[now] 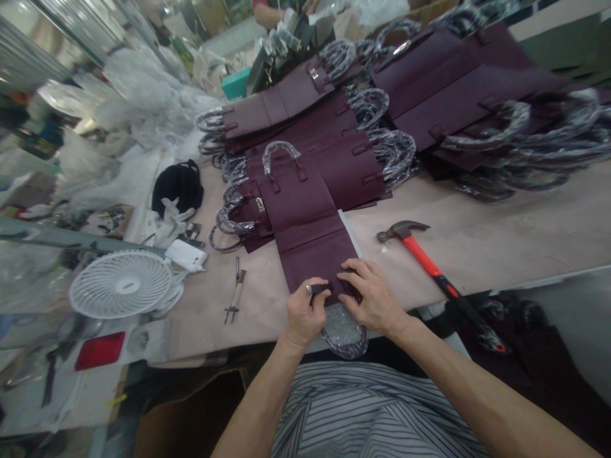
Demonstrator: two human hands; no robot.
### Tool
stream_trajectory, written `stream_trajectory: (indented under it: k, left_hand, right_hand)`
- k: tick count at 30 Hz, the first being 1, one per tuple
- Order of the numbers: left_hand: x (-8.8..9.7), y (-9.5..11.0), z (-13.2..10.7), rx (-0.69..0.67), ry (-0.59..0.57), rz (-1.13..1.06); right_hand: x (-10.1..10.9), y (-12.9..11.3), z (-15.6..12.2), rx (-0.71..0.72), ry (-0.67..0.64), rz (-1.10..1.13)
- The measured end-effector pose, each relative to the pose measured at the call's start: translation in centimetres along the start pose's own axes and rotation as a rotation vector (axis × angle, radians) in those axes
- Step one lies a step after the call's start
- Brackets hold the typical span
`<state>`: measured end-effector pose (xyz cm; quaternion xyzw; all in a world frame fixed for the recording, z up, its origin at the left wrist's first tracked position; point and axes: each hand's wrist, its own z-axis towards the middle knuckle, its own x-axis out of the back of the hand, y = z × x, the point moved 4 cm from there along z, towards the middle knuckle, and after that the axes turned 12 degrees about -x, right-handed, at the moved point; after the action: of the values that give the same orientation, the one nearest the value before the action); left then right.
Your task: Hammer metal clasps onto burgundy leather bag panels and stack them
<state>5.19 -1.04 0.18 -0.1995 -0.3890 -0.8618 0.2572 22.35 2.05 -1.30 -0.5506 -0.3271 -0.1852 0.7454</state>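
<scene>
A flat dark purple leather bag piece (310, 222) lies on the table in front of me, its near end at the table's edge. My left hand (304, 313) is closed around a small dark tool with a metal tip, held against the near end of the piece. My right hand (375, 296) presses down on the same end with bent fingers. A plastic-wrapped handle (346, 334) hangs over the edge just below both hands. Another wrapped handle (280, 152) stands at the far end of the piece.
A hammer (429, 261) with a red and black grip lies to the right. Stacks of purple bag pieces (443, 83) fill the back. A white fan (120, 283), metal dividers (235, 289), a white phone (186, 254) and a black cloth (177, 184) lie left.
</scene>
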Motion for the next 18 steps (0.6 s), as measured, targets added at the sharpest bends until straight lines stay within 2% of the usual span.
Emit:
stream_trajectory:
  k: [7, 10, 12, 15, 17, 18]
  left_hand:
    - [-0.6, -0.2, 0.1, 0.011, -0.048, -0.017]
    - [-0.9, -0.2, -0.1, -0.004, -0.082, -0.001]
    - [-1.0, -0.1, -0.1, -0.018, -0.089, 0.018]
    - [-1.0, -0.1, -0.1, -0.029, -0.081, 0.015]
    - [-1.1, 0.0, 0.0, -0.037, -0.079, -0.006]
    - [-1.1, 0.0, 0.0, -0.041, -0.08, -0.017]
  right_hand:
    - [-0.2, -0.2, 0.1, 0.013, -0.013, -0.001]
    - [0.7, -0.2, 0.0, 0.035, 0.005, 0.017]
    - [2.5, 0.5, -0.3, 0.001, 0.09, -0.024]
    - [6.4, 2.9, -1.4, -0.135, 0.273, -0.24]
    - [8.8, 5.2, -2.2, -0.285, 0.294, -0.438]
    - [9.6, 6.4, -2.6, -0.374, 0.241, -0.522]
